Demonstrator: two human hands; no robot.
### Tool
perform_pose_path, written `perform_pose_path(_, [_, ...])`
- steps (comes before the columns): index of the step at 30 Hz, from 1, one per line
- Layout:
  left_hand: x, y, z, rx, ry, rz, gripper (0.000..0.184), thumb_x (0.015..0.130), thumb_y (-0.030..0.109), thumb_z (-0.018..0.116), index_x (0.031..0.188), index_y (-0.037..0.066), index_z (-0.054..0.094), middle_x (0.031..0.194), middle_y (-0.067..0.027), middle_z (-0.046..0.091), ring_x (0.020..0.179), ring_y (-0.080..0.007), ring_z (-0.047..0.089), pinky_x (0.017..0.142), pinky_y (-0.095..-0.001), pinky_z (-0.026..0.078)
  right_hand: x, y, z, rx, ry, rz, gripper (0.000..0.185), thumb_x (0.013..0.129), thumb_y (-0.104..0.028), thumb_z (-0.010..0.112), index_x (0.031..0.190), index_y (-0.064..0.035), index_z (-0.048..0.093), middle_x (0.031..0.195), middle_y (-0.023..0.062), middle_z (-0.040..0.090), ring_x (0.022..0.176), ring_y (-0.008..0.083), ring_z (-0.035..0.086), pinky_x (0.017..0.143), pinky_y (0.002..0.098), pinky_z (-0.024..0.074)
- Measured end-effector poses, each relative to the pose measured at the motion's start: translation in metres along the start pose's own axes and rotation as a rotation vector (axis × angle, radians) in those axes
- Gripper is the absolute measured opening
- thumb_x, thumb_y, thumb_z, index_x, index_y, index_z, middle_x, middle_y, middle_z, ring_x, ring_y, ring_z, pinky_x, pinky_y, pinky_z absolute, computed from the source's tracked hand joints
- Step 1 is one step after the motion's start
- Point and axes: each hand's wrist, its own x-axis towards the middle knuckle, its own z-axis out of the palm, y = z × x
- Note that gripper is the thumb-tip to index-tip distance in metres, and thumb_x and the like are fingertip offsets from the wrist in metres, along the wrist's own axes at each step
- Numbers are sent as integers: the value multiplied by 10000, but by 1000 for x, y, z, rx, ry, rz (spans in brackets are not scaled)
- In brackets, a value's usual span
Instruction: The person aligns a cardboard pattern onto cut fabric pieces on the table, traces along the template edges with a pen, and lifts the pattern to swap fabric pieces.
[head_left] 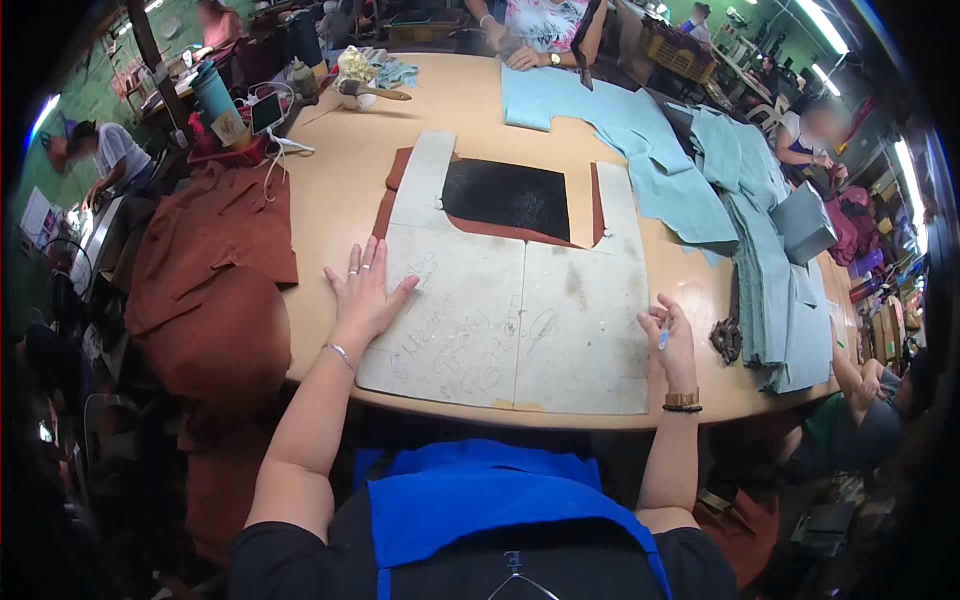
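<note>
A large pale U-shaped pattern board [450,320] with handwriting lies flat on the wooden table, over rust-brown fabric [382,215] that shows at its edges. Within the board's opening is a black piece [507,196]. My left hand [368,295] rests with spread fingers on the board's left edge. Beside the right edge, my right hand [672,335] is closed round a small white-and-blue marker [663,339].
Rust-brown fabric [215,270] hangs over the table's left side. Light blue fabric [750,230] is piled along the right. A brush [375,91], a phone [266,113] and a teal tumbler [211,92] stand or lie at the back left. A person [540,30] works across the table.
</note>
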Motion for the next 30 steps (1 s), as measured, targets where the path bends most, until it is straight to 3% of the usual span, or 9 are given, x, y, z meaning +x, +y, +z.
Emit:
perform_pose_path(2, [-1, 0, -1, 0, -1, 2, 930, 894, 732, 346, 1548, 95, 167, 1614, -73, 178, 1492, -272, 132, 1096, -721, -5, -3, -16, -4, 89, 57, 45, 537, 846, -107, 747, 1286, 55, 485, 1110, 116, 636, 944, 141, 620, 814, 242, 502])
perform_pose_path(5, [-1, 1, -2, -12, 2, -1, 950, 885, 741, 356, 1556, 110, 124, 1616, -73, 174, 1492, -278, 132, 1090, -725, -16, -10, -38, -9, 262, -42, 73, 500, 845, -87, 735, 1269, 51, 510, 1106, 104, 644, 945, 122, 613, 788, 236, 502])
perform_pose_path(11, [0, -1, 3, -26, 3, 2, 987, 869, 775, 324, 1562, 121, 69, 1615, -77, 178, 1494, -287, 123, 1084, -729, -35, -17, -54, -4, -123, -1, -301, 358, 866, -82, 714, 1176, 40, 585, 1037, 64, 671, 905, 98, 610, 815, 231, 491])
perform_pose_path(14, [2, -5, 2, -124, -11, -2, 994, 870, 793, 266, 1561, 112, 50, 1607, -87, 200, 1493, -292, 122, 1086, -725, -36, -20, -58, -13, 35, -53, -290, 314, 890, -73, 693, 1162, 44, 589, 1018, 47, 671, 894, 84, 604, 815, 221, 480])
perform_pose_path(21, [4, -10, 4, -173, -35, -6, 984, 878, 796, 212, 1560, 109, 35, 1593, -103, 238, 1493, -296, 115, 1092, -718, -31, -14, -63, -30, 176, 88, -312, 275, 905, -66, 687, 1141, 39, 592, 978, 5, 654, 840, 49, 571, 750, 189, 456])
perform_pose_path(24, [4, -10, 4, -191, -28, -3, 984, 876, 789, 271, 1559, 109, 76, 1597, -150, 200, 1491, -319, 114, 1094, -717, 2, -11, -56, -51, 140, 177, -369, 266, 899, -59, 696, 1133, 25, 602, 998, 13, 654, 855, 46, 574, 752, 180, 455])
perform_pose_path(26, [7, -12, 21, -61, 119, -62, 978, 869, 783, 319, 1556, 113, 126, 1596, -188, 168, 1489, -334, 112, 1093, -716, 33, -9, -52, -69, 99, 251, -412, 273, 902, -79, 697, 1140, 13, 602, 1026, 23, 657, 881, 59, 581, 778, 194, 464])
perform_pose_path(28, [4, -8, 19, 67, 123, -103, 973, 848, 766, 417, 1548, 127, 200, 1589, -256, 101, 1487, -358, 105, 1089, -714, 86, -1, -37, -87, 253, 405, -390, 266, 908, -96, 692, 1135, 13, 605, 1031, 24, 659, 889, 69, 585, 794, 206, 469])
perform_pose_path(30, [1, -3, 13, 49, 169, -106, 838, 865, 685, 494, 1489, 149, 335, 1567, -211, 216, 1470, -330, 177, 1086, -690, 126, 6, -23, -99, 360, 585, -326, 294, 922, -115, 672, 1169, 18, 586, 1079, 55, 653, 938, 119, 593, 828, 249, 483])
